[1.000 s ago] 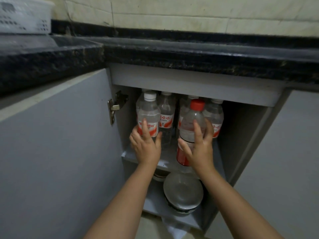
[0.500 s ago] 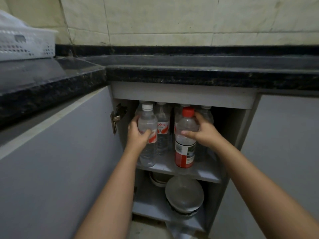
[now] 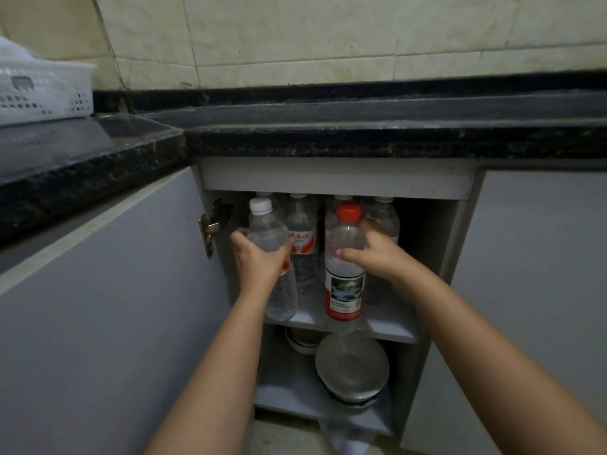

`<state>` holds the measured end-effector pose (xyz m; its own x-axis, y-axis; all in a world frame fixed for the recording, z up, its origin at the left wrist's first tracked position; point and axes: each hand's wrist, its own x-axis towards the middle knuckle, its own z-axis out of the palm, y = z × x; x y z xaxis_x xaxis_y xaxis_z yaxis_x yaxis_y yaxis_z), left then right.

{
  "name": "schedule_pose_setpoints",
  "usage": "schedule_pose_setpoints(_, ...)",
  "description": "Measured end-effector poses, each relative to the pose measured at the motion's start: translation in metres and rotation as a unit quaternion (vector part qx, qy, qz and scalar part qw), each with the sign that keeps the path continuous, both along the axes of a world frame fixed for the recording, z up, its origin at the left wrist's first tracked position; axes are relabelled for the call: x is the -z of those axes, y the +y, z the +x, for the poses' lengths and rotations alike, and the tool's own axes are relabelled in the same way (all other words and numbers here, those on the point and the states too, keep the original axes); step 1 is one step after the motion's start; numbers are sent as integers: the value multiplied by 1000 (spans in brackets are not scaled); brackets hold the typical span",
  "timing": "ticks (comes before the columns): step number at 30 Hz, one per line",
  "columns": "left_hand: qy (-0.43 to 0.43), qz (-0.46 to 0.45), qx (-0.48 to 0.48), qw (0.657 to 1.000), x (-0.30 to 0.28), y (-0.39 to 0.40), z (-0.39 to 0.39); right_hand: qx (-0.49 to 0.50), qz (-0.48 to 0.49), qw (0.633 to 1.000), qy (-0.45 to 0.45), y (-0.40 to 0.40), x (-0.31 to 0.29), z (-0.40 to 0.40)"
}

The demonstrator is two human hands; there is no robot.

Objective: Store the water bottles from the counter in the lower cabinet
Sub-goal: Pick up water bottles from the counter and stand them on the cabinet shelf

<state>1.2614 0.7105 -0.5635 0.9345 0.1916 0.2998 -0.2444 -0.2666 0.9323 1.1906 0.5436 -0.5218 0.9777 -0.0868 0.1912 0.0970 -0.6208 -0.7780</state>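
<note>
The left hand (image 3: 259, 261) gripped the white-capped bottle (image 3: 274, 257) and the right hand (image 3: 377, 254) clasped the red-capped bottle (image 3: 345, 267), fingers curled round each, both upright on the cabinet's upper shelf (image 3: 391, 326).

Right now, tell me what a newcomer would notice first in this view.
Two bare arms reach into the open cabinet: the left hand grips a white-capped bottle and the right hand grips a red-capped bottle, both standing at the front of the upper shelf. More bottles crowd behind them. A metal bowl lies on the shelf below.
</note>
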Motion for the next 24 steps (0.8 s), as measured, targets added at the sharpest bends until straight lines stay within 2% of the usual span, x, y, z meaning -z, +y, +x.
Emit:
schedule_pose_setpoints(3,34,-25,104,994,10,-1,-4,-27,27,999,-12,-8,2,-3)
schedule_pose_setpoints(7,44,-16,148,988,13,7,1,48,18,997,-52,-5,11,0)
schedule_pose_setpoints(14,47,74,21,996,13,-9,-6,162,-14,978,-134,19,24,9)
schedule_pose_setpoints(16,27,87,-11,996,7,-12,-10,126,-10,985,-116,17,18,9)
schedule_pose_setpoints(19,23,104,-59,993,4,-16,-19,10,27,997,-64,9,10,2)
schedule_pose_setpoints(21,31,118,-48,991,9,-15,-24,-54,83,995,-26,3,9,-1)
schedule_pose_setpoints(24,39,118,20,992,16,-9,-23,-67,83,994,-17,-6,12,-3)
